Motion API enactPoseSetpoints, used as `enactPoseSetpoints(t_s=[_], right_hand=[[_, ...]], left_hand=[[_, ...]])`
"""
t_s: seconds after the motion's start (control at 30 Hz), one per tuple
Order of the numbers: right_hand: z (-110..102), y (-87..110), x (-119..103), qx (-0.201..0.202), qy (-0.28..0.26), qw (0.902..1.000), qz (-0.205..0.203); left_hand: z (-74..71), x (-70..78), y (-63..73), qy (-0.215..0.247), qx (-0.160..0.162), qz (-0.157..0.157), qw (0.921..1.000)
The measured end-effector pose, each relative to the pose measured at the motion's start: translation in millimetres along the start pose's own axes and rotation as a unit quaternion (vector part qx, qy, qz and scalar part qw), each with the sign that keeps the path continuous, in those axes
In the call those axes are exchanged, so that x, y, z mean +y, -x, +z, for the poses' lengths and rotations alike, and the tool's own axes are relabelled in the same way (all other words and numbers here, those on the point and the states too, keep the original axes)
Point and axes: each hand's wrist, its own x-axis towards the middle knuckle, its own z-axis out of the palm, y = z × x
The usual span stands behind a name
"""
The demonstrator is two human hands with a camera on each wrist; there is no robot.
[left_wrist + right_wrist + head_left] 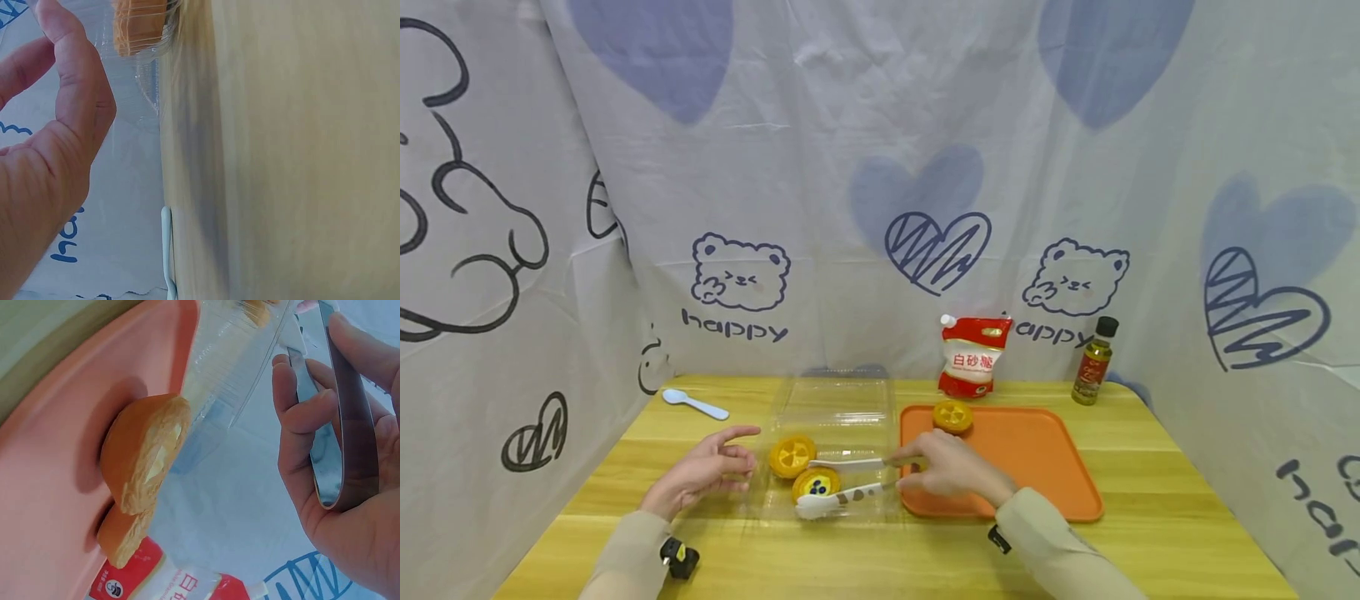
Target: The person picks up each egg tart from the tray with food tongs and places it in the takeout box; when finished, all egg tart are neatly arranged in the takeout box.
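Note:
My right hand [951, 468] holds metal tongs [356, 431] with pale, brown-spotted ends, their two arms parted. The tips reach over a clear plastic container [835, 398], its lid folded back. Inside it sit two tarts: a yellow-topped tart [792, 457] and a blueberry-topped tart [817, 482], the latter between the parted tips in the head view. My left hand [711, 468], fingers loosely bent and holding nothing, is at the container's left side. On the orange tray [1037, 458], the right wrist view has a large tart [144, 453] and another tart [125, 534] behind it.
A light blue spoon [696, 404] lies at the back left. Behind the tray stand a red-and-white sugar pouch [973, 358] and an oil bottle [1093, 362] with a black cap. Printed cloth walls [820, 250] border the wooden table [925, 562] at the back and sides.

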Motion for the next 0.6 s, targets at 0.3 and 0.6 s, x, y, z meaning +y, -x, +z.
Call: enactPoseSetpoints(t_s=[0.3,0.6], right_hand=[[2,-5.1,-4,-0.011,-0.012,0.9999,0.000],[-11,-2.3,1,-0.024,-0.033,0.9992,-0.002]], left_hand=[[0.7,0.6,0.9,-0.008,0.003,0.000,1.0000],[1.5,3.3,1.6,-0.007,0.003,-0.004,1.0000]])
